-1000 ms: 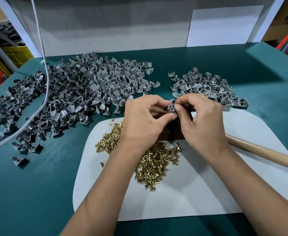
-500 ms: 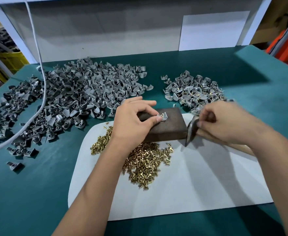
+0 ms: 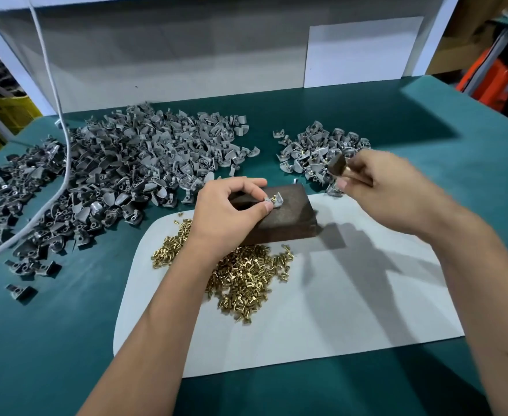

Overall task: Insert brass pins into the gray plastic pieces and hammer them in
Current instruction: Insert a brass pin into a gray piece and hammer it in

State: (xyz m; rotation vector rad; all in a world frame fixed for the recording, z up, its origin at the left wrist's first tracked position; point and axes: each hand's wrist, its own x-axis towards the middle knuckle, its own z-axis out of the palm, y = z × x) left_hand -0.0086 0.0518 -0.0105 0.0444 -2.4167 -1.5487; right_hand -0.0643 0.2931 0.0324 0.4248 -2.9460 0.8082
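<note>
The thumb and forefinger of the left hand pinch a gray plastic piece and steady it on top of the dark block; a brass pin stands upright in the piece. The fingers of the right hand are curled round the handle of a hammer, whose dark head is raised above and to the right of the block, blurred, apart from the pin. The block rests at the far edge of a white mat on the green table. A loose heap of brass pins lies on the mat just in front of the block. A large pile of gray pieces lies to the left, a smaller pile behind the hammer. A white cable crosses the large pile.
</note>
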